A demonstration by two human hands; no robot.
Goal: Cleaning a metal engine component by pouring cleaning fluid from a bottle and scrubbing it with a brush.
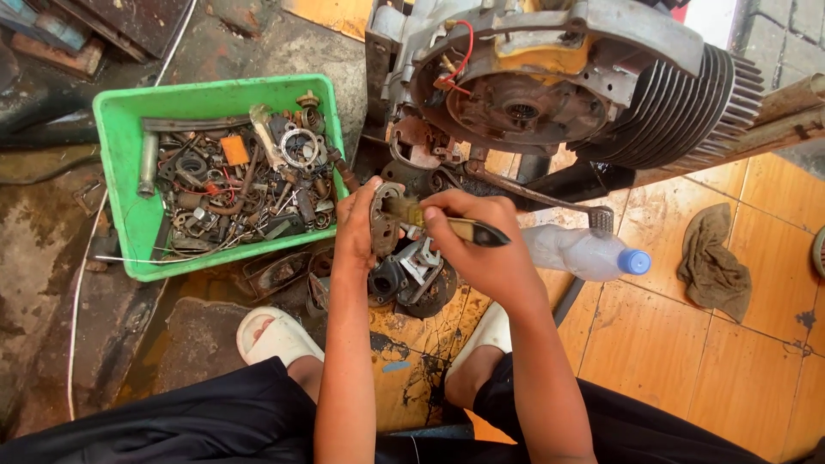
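Observation:
My left hand (pixel 357 228) holds a small greasy metal engine part (pixel 386 216) upright in front of me. My right hand (pixel 481 245) grips a paintbrush with a dark handle (pixel 477 231); its bristles rest against the part. Both hands hover over a round stator plate with coils (pixel 412 279) lying on the floor between my feet. Just beyond my hands stands an opened scooter engine (pixel 550 86) with a finned cylinder and exposed red wires.
A green plastic tray (pixel 120 172) full of several bolts, springs and small parts sits at left. A plastic bottle with a blue cap (pixel 593 253) lies at right, a dirty rag (pixel 711 268) further right on orange tiles. White sandals are on my feet (pixel 275 335).

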